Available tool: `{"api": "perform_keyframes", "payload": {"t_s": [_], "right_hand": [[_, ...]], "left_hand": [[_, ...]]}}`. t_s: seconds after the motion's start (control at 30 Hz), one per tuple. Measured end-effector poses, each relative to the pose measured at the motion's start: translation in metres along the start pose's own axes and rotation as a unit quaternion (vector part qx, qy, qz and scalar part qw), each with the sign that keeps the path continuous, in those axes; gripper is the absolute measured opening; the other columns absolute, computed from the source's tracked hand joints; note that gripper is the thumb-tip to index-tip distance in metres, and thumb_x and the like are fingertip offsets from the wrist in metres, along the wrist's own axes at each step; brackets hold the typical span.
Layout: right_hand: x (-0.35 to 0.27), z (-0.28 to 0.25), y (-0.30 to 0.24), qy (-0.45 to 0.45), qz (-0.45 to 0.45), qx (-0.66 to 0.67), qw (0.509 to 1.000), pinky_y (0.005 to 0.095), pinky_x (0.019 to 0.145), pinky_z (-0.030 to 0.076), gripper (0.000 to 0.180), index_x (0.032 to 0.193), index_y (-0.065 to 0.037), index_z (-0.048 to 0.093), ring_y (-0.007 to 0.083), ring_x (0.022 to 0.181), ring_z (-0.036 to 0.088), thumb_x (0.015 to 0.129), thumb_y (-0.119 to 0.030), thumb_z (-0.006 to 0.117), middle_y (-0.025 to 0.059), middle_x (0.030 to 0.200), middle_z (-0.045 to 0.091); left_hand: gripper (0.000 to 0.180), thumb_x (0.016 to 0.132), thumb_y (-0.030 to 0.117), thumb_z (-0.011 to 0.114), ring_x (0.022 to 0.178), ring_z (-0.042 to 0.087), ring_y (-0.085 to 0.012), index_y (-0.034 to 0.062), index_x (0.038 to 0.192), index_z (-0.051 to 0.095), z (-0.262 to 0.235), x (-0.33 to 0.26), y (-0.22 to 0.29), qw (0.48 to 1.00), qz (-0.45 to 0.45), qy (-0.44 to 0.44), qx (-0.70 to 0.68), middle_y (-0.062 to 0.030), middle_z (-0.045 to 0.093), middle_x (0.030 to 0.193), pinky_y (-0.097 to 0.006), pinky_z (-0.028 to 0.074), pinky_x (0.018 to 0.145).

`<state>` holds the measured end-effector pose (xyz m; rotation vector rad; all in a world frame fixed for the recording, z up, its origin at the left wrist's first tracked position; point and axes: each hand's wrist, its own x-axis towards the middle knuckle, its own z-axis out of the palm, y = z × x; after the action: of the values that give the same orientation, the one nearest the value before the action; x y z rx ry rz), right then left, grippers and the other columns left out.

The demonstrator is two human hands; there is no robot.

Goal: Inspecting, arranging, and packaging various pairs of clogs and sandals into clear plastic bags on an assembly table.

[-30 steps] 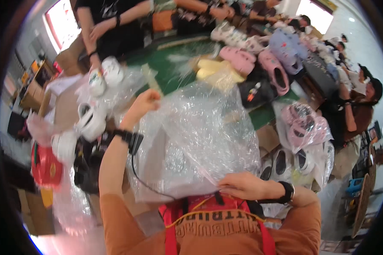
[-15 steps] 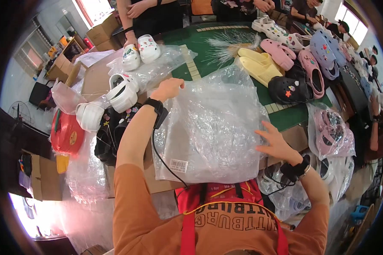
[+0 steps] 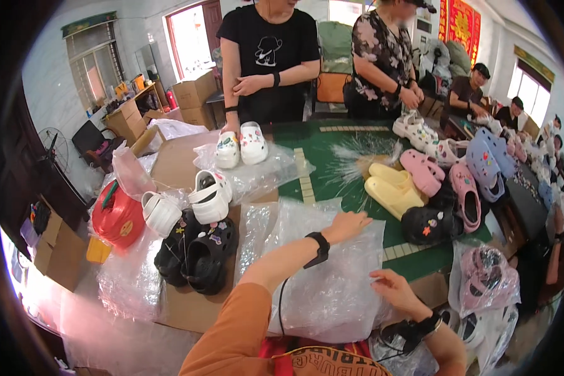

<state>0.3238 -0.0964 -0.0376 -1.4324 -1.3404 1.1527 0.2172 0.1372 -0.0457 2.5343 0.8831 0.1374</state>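
Observation:
A large clear plastic bag (image 3: 319, 294) lies flat in front of me, across brown cardboard and the green table. My left hand (image 3: 349, 227) is over its upper right part, fingers stretched out to the right. Beside the bag's right edge is my right hand (image 3: 398, 293), its fingers loosely bent and apart. Whether those fingertips touch the plastic is hard to tell. Left of the bag sits a pair of black clogs (image 3: 197, 254) with colourful charms. White clogs (image 3: 210, 195) stand just behind them.
Across the table, a person's hand (image 3: 230, 124) touches white charmed clogs (image 3: 253, 143). Yellow slides (image 3: 391, 191), pink clogs (image 3: 422, 171), a black clog (image 3: 427, 224) and blue clogs (image 3: 485, 160) are piled at right. A bagged pink pair (image 3: 487, 279) lies nearer. A red bag (image 3: 116, 216) sits left.
My left hand has swept rightward over the bag, from its left corner. My right hand's fingers have drawn in from a wide spread. The view has tilted up, showing more of the people opposite.

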Motion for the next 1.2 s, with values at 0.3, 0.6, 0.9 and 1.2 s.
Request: {"api": "perform_keyframes", "payload": {"t_s": [0.3, 0.6, 0.9, 1.2], "right_hand": [[-0.003, -0.036, 0.057, 0.211, -0.137, -0.249, 0.935, 0.0274, 0.08, 0.041, 0.05, 0.116, -0.003, 0.047, 0.0186, 0.096, 0.049, 0.07, -0.008, 0.067, 0.0105, 0.108, 0.049], [-0.002, -0.03, 0.064, 0.06, -0.034, -0.082, 0.994, 0.0224, 0.063, 0.042, 0.032, 0.108, -0.001, 0.045, 0.0101, 0.073, 0.051, 0.079, -0.008, 0.056, 0.0029, 0.083, 0.052], [-0.028, 0.033, -0.004, 0.064, 0.147, 0.158, 0.974, 0.0216, 0.055, 0.038, 0.041, 0.12, -0.006, 0.034, 0.0078, 0.063, 0.047, 0.086, -0.02, 0.054, 0.0016, 0.08, 0.055], [-0.053, 0.036, 0.04, 0.021, 0.344, 0.394, 0.852, 0.0278, 0.074, 0.044, 0.035, 0.1, -0.005, 0.055, 0.0142, 0.085, 0.055, 0.091, -0.036, 0.043, 0.0033, 0.092, 0.058]], "left_hand": [[0.051, 0.092, 0.047, 0.033, 0.096, 0.052, -0.0174, 0.011, 0.125, 0.047, -0.024, -0.026, -0.057, 0.902, 0.107, -0.101, -0.405, -0.0066, 0.058, 0.101, -0.035, 0.036, 0.087], [0.02, 0.085, 0.021, 0.051, 0.055, 0.048, -0.0082, 0.0024, 0.081, 0.058, -0.052, -0.034, -0.071, 0.928, -0.04, 0.099, -0.356, -0.0015, 0.054, 0.064, -0.026, 0.04, 0.05], [0.026, 0.085, 0.031, 0.046, 0.072, 0.057, -0.0378, 0.0069, 0.082, 0.054, -0.024, 0.02, -0.101, 0.986, 0.004, 0.149, 0.076, -0.019, 0.059, 0.073, -0.05, 0.042, 0.062], [0.023, 0.084, 0.03, 0.048, 0.081, 0.056, -0.0316, 0.0093, 0.084, 0.058, -0.013, 0.01, -0.07, 0.937, 0.043, 0.343, 0.041, -0.0101, 0.06, 0.083, -0.044, 0.043, 0.067]]}}
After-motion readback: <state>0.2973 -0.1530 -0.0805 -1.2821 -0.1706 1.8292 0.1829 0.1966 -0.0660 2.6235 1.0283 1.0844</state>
